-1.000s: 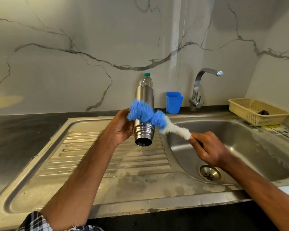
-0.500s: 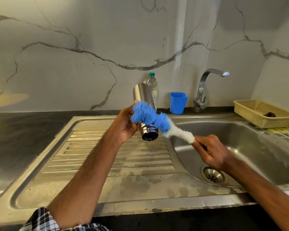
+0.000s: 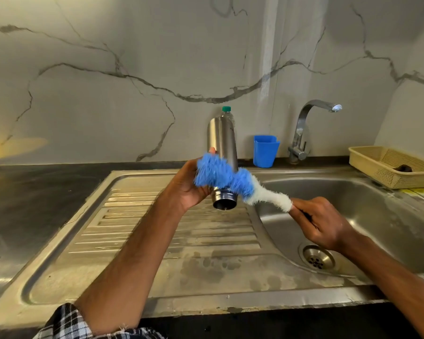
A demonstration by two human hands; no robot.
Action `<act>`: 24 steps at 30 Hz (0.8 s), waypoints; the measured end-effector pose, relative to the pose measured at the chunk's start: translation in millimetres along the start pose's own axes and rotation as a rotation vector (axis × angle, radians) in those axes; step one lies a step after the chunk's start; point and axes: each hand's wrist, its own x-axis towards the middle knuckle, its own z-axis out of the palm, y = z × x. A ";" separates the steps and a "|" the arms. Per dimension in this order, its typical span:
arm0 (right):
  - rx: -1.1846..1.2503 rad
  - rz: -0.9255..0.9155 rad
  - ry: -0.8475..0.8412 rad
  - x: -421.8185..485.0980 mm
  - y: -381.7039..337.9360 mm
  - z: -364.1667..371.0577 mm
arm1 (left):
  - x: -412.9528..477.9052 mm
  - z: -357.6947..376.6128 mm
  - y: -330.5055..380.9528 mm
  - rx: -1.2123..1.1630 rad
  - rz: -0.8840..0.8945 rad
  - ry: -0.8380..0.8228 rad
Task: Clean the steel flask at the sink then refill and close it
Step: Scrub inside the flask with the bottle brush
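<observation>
Steel flask [image 3: 222,140] is held in the air above the draining board [image 3: 181,228], just at the 9 o'clock side of the sink basin [image 3: 377,216]. Its long axis runs almost straight from 12 to 6 o'clock. The closed base is at 12, and the open mouth is at 6, tipped down and toward the viewer. No cap is on it, and none shows anywhere.

The left hand [image 3: 189,187] comes in from 9 o'clock and grips the lower body near the neck. Its fingers are wrapped round the steel but mostly hidden behind the bristles. The right hand [image 3: 323,223] is at about 4 o'clock from the mouth, its fingers closed round the handle end of the bottle brush [image 3: 220,176].

The brush lies across the outside of the flask, running from 10 to 4 o'clock. Its blue bristles press on the neck, and its white part trails toward the right hand. Brush and flask axes therefore cross rather than line up.

This looks like scrubbing of the outer wall. To get inside, the brush tip would have to swing round below the mouth at 6 o'clock and point up along the flask's axis. The right hand is the one placed to do that.

The tap [image 3: 303,128] is at 2 o'clock, with no water visibly running. A blue cup [image 3: 266,151] stands beside it.
</observation>
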 end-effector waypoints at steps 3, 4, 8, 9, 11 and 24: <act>-0.051 0.061 0.048 1.6 -1.0 -1.8 | 0.0 1.0 2.2 0.046 -0.023 -0.003; -0.040 0.102 0.073 1.2 -1.6 -3.1 | 1.2 1.2 2.1 0.079 -0.015 0.027; -0.002 0.047 0.030 -0.5 -5.0 -2.3 | 2.0 -1.7 -2.3 0.079 -0.015 0.025; -0.008 0.018 0.012 -0.3 -5.1 -1.2 | 1.8 -3.6 -2.7 0.060 -0.012 -0.002; -0.041 0.047 0.035 1.7 -1.9 -1.3 | 2.1 -4.1 -0.9 0.062 -0.009 -0.015; 0.004 0.107 0.067 -1.3 2.4 -0.6 | 7.0 0.5 -7.0 0.155 -0.046 -0.008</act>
